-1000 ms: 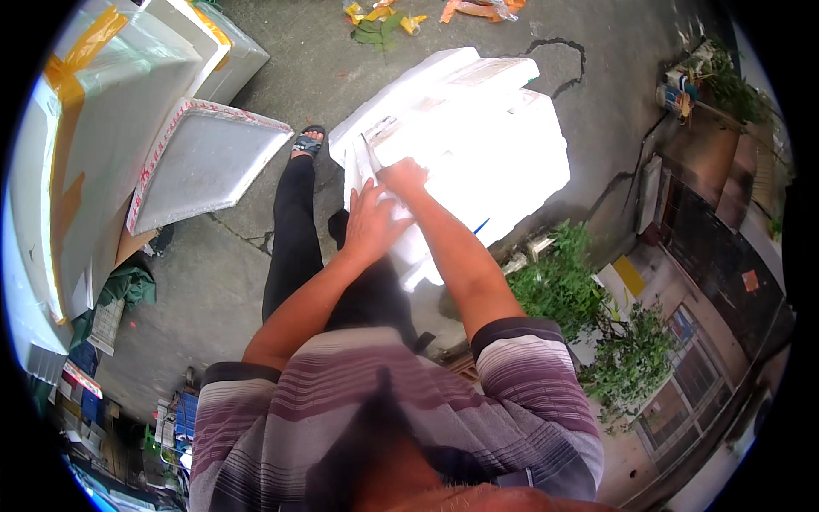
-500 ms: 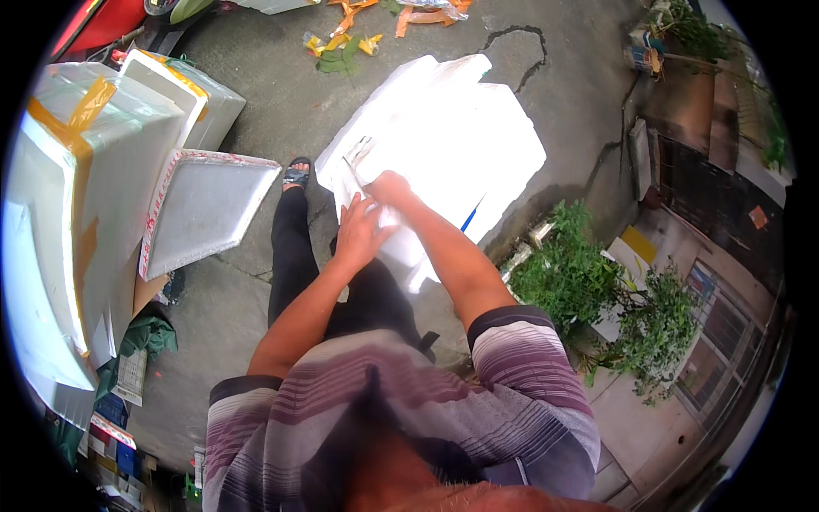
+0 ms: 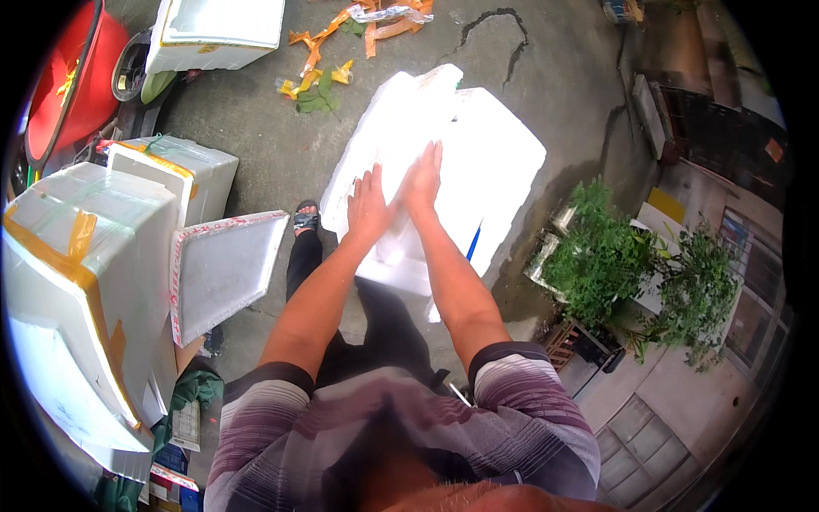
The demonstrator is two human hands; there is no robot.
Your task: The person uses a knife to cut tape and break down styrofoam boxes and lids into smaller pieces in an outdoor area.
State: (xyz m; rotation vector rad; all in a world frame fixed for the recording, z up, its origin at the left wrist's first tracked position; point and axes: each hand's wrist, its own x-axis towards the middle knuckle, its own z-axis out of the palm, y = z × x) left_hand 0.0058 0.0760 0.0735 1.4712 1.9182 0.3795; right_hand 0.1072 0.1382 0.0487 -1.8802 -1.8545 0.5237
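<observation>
The left hand (image 3: 368, 212), its straight fingers slightly parted, and the right hand (image 3: 421, 186), its straight fingers close together, rest on a bulky, bright white foam mass (image 3: 490, 154) lying on grey concrete ground (image 3: 256, 111). A slender blue object (image 3: 473, 244) lies on the foam's right part. Left of the foam is a white, rimmed, flat lid (image 3: 229, 275); right, a leafy green shrub (image 3: 597, 243); beyond, crumpled orange tape (image 3: 372, 43).
</observation>
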